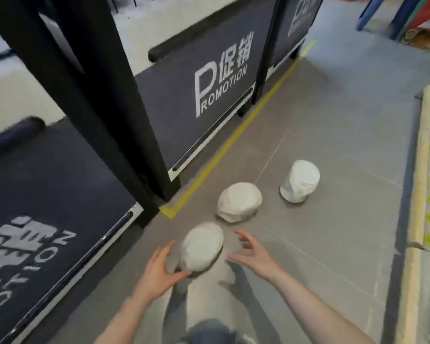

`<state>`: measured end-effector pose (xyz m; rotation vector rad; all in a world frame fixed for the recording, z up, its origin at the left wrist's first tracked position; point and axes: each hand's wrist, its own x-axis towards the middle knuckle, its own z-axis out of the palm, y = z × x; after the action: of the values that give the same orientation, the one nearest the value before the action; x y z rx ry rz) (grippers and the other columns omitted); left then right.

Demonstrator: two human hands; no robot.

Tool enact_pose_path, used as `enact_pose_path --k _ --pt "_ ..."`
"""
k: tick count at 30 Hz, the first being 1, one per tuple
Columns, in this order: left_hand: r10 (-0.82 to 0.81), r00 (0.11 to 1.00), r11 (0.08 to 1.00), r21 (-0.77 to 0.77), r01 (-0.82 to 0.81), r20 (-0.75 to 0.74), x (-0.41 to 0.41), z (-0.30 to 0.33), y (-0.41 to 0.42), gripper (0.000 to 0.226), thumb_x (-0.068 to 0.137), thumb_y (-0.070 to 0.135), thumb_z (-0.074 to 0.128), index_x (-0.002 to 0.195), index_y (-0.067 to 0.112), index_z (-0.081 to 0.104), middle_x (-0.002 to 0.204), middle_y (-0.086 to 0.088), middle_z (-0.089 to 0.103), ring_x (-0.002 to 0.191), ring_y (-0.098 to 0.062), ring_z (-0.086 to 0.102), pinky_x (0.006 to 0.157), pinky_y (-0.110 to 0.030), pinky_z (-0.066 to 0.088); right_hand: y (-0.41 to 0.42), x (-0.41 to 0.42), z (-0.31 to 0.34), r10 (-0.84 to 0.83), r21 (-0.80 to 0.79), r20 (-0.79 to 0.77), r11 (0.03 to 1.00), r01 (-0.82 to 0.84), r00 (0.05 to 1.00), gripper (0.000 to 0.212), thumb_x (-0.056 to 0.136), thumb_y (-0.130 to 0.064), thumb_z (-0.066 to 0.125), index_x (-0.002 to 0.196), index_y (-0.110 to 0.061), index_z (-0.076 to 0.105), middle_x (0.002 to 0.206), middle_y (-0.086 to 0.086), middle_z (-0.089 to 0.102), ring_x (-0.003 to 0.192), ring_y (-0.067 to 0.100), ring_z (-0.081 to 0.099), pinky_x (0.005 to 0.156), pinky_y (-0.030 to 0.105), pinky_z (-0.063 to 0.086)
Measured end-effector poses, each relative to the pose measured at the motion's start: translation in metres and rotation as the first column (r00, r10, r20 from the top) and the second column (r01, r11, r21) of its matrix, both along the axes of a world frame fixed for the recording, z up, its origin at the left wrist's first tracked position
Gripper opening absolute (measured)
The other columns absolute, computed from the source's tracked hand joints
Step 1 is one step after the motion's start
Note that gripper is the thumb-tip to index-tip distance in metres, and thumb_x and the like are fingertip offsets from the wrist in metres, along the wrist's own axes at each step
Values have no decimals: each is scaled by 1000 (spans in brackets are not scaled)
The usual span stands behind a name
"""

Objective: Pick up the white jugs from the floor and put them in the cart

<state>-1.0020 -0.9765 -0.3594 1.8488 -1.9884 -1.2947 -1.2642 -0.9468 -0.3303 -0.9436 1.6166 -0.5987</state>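
Note:
Three white jugs stand on the grey tiled floor in a diagonal row. The nearest jug (201, 248) is just in front of me. A middle jug (239, 205) stands behind it and a far jug (299, 181) to the right. My left hand (159, 268) is spread against the nearest jug's left side, touching or almost touching it. On the jug's right, my right hand (252, 253) hovers with fingers apart, a small gap away. No cart is recognisable in view.
Dark display bins marked PROMOTION (209, 88) and a black post (104, 108) line the left side, edged by yellow floor tape (224, 150). A pale wooden edge (418, 194) runs down the right. My leg (209, 328) shows at the bottom.

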Motion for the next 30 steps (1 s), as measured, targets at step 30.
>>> enact_pose_path --k 30 --pt "76 862 985 -96 -142 -502 -25 -197 -101 92 55 47 82 134 34 37 123 24 48 106 15 48 77 3 38 -97 17 -240 -3 -272 182 961 53 983 68 69 -4 78 121 -30 43 115 -12 57 92 -15 58 71 5 47"
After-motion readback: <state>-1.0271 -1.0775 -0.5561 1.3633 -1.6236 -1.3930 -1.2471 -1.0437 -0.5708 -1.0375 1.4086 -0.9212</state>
